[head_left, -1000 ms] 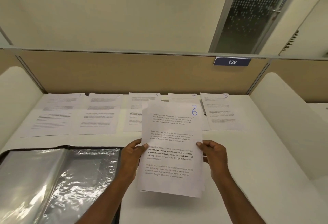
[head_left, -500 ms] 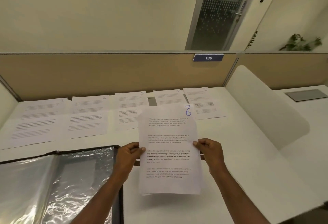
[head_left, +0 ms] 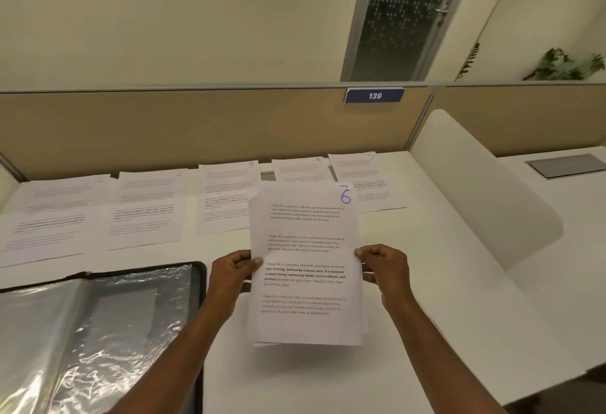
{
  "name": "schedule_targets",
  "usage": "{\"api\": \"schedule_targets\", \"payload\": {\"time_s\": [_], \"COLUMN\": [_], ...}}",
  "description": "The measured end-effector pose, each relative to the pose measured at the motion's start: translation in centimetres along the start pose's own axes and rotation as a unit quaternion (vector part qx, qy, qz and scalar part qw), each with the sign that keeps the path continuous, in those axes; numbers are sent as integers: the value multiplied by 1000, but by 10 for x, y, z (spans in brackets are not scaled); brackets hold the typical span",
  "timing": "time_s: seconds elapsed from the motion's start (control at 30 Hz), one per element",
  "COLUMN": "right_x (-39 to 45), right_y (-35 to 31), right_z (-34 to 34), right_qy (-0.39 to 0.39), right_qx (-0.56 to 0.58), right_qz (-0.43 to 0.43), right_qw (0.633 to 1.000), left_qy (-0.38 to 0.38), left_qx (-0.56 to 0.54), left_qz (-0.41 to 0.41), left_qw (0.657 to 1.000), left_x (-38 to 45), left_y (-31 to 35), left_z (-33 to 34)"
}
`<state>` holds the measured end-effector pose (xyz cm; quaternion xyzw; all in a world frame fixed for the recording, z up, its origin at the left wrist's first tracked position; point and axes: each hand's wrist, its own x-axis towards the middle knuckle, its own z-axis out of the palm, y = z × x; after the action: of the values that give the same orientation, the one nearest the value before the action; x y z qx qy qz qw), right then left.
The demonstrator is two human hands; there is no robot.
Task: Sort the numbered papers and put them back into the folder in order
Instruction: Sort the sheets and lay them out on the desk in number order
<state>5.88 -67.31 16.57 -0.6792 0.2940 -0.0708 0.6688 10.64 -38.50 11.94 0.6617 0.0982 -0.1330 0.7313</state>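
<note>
Both hands, left hand and right hand, pinch the side edges of a thin white printed paper stack topped "6" above the white desk, right of the open black clear-sleeved folder.

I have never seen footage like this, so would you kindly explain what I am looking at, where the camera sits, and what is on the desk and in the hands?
There is no machine here: a person works with bare hands, and the one camera is worn on the head, looking forward and down. The left hand and right hand each pinch a side edge of a sheet marked 6, held above the white desk; more sheets seem to lie behind it. Five printed sheets lie in a row along the far edge; 3, 4 and 5 are readable on the three on the right. An open folder with clear plastic sleeves lies at the near left.
</note>
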Motion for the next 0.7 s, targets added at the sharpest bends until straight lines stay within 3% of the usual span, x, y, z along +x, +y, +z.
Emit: {"api": "schedule_targets", "payload": {"time_s": [0.7], "right_x": [129], "right_y": [1], "right_z": [-96], "right_qy": [-83], "right_qx": [-55], "right_qz": [7], "right_qw": [995], "left_qy": [97], "left_qx": [-49], "left_qz": [-10], "left_qw": [994], "left_x": [20], "left_y": [-22], "left_z": [138]}}
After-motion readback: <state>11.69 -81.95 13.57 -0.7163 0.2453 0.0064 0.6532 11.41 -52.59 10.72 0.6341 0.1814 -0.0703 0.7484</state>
